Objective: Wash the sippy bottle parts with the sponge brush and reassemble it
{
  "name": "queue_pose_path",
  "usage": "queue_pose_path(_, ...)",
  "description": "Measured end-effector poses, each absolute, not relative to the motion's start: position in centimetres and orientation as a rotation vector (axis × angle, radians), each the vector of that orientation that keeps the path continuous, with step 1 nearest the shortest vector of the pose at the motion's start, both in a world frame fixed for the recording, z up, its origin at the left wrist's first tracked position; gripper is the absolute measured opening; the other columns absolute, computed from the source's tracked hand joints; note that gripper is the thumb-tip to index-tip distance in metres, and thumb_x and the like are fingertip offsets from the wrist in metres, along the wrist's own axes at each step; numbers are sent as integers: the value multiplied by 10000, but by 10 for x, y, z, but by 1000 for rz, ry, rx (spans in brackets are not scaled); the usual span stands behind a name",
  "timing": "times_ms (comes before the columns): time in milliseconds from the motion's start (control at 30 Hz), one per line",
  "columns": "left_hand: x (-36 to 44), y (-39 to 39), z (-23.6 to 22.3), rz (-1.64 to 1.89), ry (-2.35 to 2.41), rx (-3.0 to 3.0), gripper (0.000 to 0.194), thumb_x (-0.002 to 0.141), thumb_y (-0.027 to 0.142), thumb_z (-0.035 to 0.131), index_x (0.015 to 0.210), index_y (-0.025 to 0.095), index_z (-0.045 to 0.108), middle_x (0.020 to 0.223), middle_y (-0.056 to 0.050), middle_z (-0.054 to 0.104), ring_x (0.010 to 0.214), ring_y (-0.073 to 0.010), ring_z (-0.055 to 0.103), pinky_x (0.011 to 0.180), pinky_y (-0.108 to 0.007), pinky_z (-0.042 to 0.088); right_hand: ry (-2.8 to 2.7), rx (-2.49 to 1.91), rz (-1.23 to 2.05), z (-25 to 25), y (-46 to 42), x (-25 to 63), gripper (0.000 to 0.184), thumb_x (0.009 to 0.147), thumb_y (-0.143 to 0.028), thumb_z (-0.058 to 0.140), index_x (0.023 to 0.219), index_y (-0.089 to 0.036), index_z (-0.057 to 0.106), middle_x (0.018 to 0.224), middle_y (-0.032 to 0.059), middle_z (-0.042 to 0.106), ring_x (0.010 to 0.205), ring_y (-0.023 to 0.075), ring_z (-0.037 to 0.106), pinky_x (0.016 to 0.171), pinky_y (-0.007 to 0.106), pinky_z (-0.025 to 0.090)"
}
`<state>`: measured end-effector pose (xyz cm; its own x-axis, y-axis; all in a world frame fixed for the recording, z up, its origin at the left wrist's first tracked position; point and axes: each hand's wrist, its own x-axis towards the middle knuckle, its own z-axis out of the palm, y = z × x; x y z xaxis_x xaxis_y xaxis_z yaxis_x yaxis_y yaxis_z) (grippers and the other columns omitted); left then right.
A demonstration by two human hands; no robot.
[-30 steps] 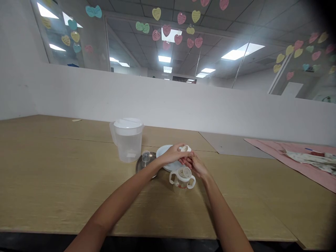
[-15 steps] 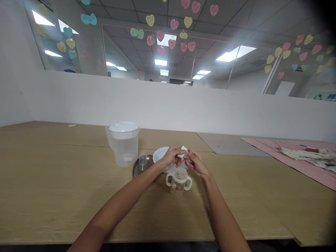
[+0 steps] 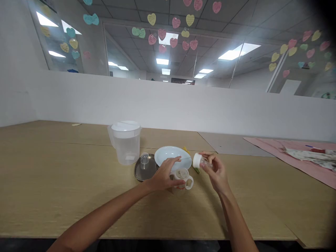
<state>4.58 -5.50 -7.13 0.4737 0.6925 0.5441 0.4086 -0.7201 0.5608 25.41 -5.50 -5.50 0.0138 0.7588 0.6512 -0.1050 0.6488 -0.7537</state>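
My right hand [image 3: 218,173] grips a small clear bottle with a white cap [image 3: 197,160], tilted so the cap points left. Fingers apart, my left hand [image 3: 164,175] is at the left side of a translucent two-handled cup [image 3: 182,174]. Its thumb lies across the cup's front and its fingers stretch above; whether it touches the cup I cannot tell. The cup stands upright, its left handle hidden by the hand. Behind it is a pale oval bowl [image 3: 168,151]. A round metal tray [image 3: 139,173] holds a small clear cup [image 3: 144,159].
A lidded translucent pitcher [image 3: 127,148] stands behind the tray at left. Something yellow and green [image 3: 196,170] shows beside the bowl, partly hidden. A pink cloth [image 3: 278,145] with patterned fabric lies at far right. A white wall [image 3: 168,108] closes off the table's back.
My hands, together above the bowl before, have parted. The right moved right with the white-capped bottle; the left came down beside the two-handled cup and spread its fingers.
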Motion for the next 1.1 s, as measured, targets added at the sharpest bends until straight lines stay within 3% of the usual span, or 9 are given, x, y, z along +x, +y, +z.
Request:
queue_pose_path(200,52,-64,-102,1239,1141,2363,712,660,496,614,1249,178,371,1092,-108,564,1078,-250,467,988,-445,276,-1650,-789,640,-81,-77,222,205,700,-258,619,821,-232,455,1026,65,600,967,211,536,849,356,392)
queue_pose_path(300,51,-67,-101,1285,1130,2414,708,648,481,626,1239,180,377,1130,-110,549,1062,-242,484,980,-422,284,-1660,-794,637,-83,-66,211,225,723,-284,584,920,-227,491,983,48,608,958,208,535,850,342,387)
queue_pose_path(500,45,-68,-101,1300,1207,2437,779,639,489,623,1269,167,297,1130,-113,566,1033,-229,533,1030,-452,148,-1671,-689,841,-85,-57,199,154,778,-306,487,910,-232,515,961,35,631,913,201,558,772,314,422)
queue_pose_path(567,46,-68,-103,1328,1200,2450,776,639,478,620,1264,163,284,1110,-110,574,1003,-221,553,1027,-446,152,-1635,-698,724,-90,-59,196,169,776,-302,483,929,-237,516,981,46,627,922,208,552,798,344,416)
queue_pose_path(700,47,-66,-107,1401,1242,2443,630,607,477,632,1101,164,398,991,-93,597,956,-230,561,1006,-450,188,-1609,-758,113,-102,-63,199,194,717,-274,545,906,-230,557,883,41,633,830,208,557,909,431,329)
queue_pose_path(800,47,-66,-107,1399,1244,2421,513,606,477,634,976,182,434,919,-72,592,907,-230,562,993,-450,213,-1583,-703,-197,-108,-66,204,184,695,-211,541,878,-231,552,730,13,607,693,186,541,862,445,344)
queue_pose_path(933,46,-67,-105,1390,1206,2410,428,640,432,616,952,184,459,930,-63,586,918,-238,540,980,-424,241,-1560,-685,-276,-111,-67,202,258,705,-191,518,962,-220,519,827,56,590,808,222,535,798,435,383)
queue_pose_path(1033,46,-67,-103,1358,1226,2436,418,644,405,596,974,178,478,945,-57,588,918,-235,527,955,-412,267,-1653,-710,-214,-110,-66,195,349,729,-190,500,1077,-208,483,1003,97,574,959,246,513,847,447,375)
queue_pose_path(1100,46,-67,-102,1353,1235,2453,433,645,392,588,1002,175,475,959,-63,588,924,-228,519,944,-410,274,-1698,-691,-194,-110,-65,192,324,736,-187,496,1059,-215,501,997,89,582,969,243,514,868,449,369)
